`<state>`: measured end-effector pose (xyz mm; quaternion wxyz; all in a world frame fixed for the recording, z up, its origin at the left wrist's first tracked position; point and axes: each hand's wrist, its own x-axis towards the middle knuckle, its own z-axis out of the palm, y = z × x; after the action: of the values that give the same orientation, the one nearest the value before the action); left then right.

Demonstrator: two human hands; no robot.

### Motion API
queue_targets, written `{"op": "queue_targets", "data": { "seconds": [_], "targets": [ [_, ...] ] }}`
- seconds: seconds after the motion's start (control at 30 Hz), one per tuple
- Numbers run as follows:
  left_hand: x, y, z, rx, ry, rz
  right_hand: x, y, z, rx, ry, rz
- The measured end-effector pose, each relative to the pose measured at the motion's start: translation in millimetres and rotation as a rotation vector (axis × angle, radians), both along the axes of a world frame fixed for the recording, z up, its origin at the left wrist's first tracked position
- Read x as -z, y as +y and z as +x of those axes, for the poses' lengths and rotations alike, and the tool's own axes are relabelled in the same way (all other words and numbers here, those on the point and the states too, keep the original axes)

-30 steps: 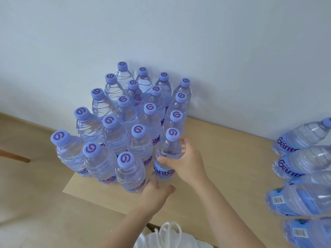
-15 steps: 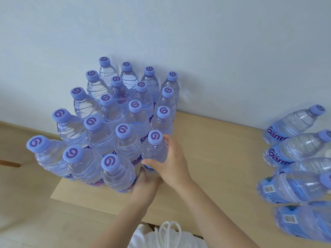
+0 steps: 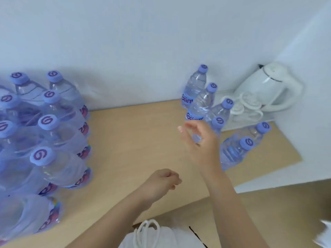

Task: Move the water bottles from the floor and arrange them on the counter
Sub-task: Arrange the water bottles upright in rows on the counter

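Bottles (image 3: pixel 53 133) stand packed in a block on the surface (image 3: pixel 136 140), now well off to the left of both hands. Half a second ago both hands were on the block's front corner bottle; since then the hands have let go and the view has swung right. The right hand (image 3: pixel 200 145) is released, fingers spread and lightly curved, holding nothing, reaching toward a second, looser group (image 3: pixel 215 111) of bottles. The nearest of that group sit just beyond its fingertips, some partly hidden behind the palm; whether it touches one I cannot tell. The left hand (image 3: pixel 161 181) hangs nearer the body with fingers loosely curled, empty, above the bare surface between the two groups. A white kettle (image 3: pixel 268 86) stands past the loose group, by the wall. My reading: the last bottle is seated in the block, and the next one is to come from the right group, which looks unsorted and leaning in places.
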<state>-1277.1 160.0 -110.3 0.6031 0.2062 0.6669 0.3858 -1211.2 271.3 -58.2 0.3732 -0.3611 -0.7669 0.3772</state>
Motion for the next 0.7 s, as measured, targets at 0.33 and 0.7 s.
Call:
{"op": "queue_targets", "data": {
  "seconds": [0.33,0.7],
  "targets": [
    [12,50,55,0.176,-0.021,0.009,31,56,99,0.365,0.033,-0.29],
    [19,18,45,0.142,0.477,0.178,-10,23,71,0.284,0.105,-0.238]
  ]
}}
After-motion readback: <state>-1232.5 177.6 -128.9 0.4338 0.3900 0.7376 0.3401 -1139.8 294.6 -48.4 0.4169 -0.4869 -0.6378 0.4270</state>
